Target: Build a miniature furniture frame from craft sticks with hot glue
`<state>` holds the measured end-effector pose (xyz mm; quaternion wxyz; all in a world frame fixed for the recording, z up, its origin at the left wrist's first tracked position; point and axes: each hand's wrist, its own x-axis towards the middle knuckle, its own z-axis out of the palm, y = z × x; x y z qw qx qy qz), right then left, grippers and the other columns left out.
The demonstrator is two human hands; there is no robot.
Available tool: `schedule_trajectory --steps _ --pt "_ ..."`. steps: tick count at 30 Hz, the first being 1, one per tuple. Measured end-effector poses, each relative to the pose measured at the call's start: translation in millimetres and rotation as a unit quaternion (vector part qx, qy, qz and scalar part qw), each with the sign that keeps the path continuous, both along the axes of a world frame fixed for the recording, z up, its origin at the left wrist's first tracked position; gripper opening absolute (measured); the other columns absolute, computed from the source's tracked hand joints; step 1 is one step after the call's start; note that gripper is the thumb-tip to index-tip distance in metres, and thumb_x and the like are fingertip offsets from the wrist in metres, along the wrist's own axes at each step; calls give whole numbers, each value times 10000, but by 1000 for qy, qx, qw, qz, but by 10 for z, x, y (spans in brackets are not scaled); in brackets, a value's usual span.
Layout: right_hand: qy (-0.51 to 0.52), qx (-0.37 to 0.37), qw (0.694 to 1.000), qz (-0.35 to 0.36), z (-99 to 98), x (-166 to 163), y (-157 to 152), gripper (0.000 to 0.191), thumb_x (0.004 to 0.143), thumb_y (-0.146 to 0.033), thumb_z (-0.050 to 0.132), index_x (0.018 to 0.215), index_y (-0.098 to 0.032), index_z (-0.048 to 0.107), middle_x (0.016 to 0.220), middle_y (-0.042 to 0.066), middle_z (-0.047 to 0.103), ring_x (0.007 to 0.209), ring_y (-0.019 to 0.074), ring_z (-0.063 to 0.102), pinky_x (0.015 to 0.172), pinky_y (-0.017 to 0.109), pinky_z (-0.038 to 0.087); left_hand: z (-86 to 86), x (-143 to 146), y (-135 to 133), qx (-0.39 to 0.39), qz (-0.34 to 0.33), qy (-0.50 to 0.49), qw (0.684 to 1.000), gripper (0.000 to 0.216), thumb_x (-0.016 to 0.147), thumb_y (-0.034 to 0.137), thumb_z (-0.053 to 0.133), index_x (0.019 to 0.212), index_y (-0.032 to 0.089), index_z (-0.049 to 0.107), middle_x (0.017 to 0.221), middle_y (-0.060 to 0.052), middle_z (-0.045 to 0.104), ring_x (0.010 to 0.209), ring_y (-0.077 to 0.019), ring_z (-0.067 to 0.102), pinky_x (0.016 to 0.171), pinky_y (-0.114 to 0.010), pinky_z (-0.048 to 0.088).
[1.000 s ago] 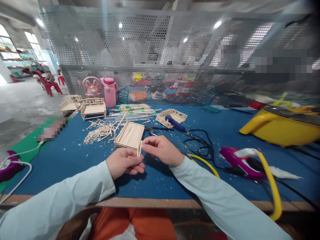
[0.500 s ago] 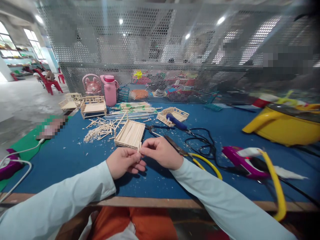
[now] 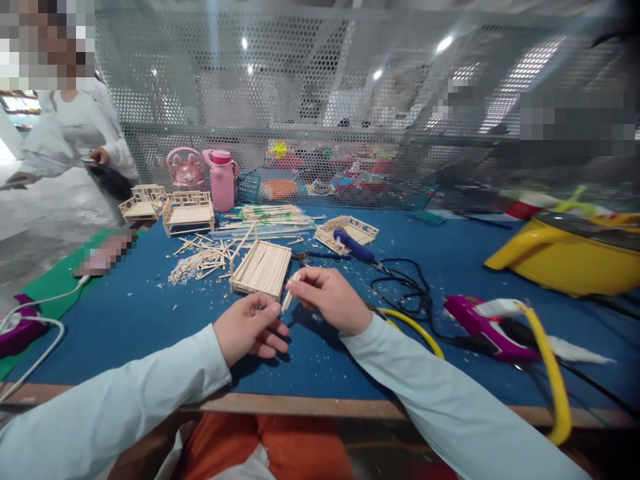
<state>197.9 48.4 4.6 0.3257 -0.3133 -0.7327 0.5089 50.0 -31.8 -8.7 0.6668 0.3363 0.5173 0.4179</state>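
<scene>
My right hand pinches a short wooden stick between thumb and fingers, just above the blue table mat. My left hand rests beside it with fingers curled and thumb against fingertips; whether it holds anything I cannot make out. Right behind both hands lies a flat panel of glued wooden sticks. Loose sticks and shavings lie left of the panel.
Small stick-built furniture models and a pink flask stand at the back left. A blue-handled tool with black cable, a purple glue gun, yellow-handled pliers and a yellow pot lie right. A person in white stands at far left.
My right hand has drawn the stick away from my left hand, up and to the right. A person in white has come into view at the far left.
</scene>
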Motion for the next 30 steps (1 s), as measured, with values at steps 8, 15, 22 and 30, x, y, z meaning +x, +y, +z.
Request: schedule_trajectory --steps 8,15,22,30 --pt "127 -103 980 -113 -18 25 194 331 624 -450 667 606 -157 514 479 -58 447 415 51 373 388 190 269 12 -125 -122 -25 187 -122 974 137 861 98 402 985 153 421 552 -4 599 395 -66 552 360 -109 430" --pt "44 -46 992 -112 -76 -7 173 315 667 -454 611 597 -164 509 459 -60 440 405 60 362 417 211 261 69 -162 -9 -52 235 -146 960 126 875 143 415 807 90 507 506 3 574 323 -28 483 307 -87 402" --pt "16 56 986 -159 -106 -51 376 285 664 -435 588 668 -152 560 638 -12 511 568 96 424 548 236 342 36 -186 155 -65 242 -145 957 283 895 193 399 660 85 516 398 43 470 265 1 404 266 -58 324" --pt "34 7 984 -172 -147 -11 526 272 636 -421 613 657 -153 574 696 4 551 596 93 440 576 232 370 -9 -146 184 -5 266 -108 958 199 875 147 426 676 151 438 414 75 471 277 -5 388 269 -63 312"
